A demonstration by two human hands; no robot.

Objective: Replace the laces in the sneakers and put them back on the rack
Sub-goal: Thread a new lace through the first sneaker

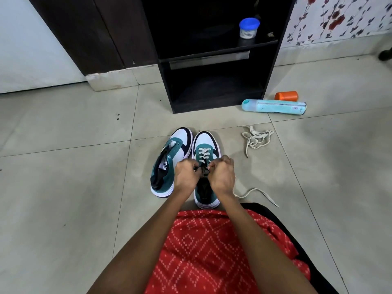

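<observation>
Lacing of a sneaker pair, head view. At the centre of the frame the partly laced sneaker (205, 141) is shown standing on the tiled floor (63, 166), toe pointed toward the top of the frame. A cream lace (204, 153) is seen crossed through its lower eyelets only. The upper eyelets are covered by the left hand (186, 175) and the right hand (222, 175), both clenched, with fingers curled and pinching what appears to be the lace at the tongue; the exact grip is hidden by the knuckles. One free end of the lace is trailed across the floor toward the lower right.

Touching this shoe on its left in the frame, the unlaced sneaker (169, 158) is shown with its tongue open and no lace visible. A loose lace (256, 137) is left in a heap on the floor to the right of centre, well apart from both shoes. The black rack (203, 60) stands at upper centre with its lower shelf vacant; a blue-lidded jar (249, 28) is kept on its upper shelf. An orange container (286, 95) and a teal bottle (273, 106) lie beside its base.

Progress is judged as under half: one shoe is part-threaded, the other is untouched, and nothing has been returned to the rack.
</observation>
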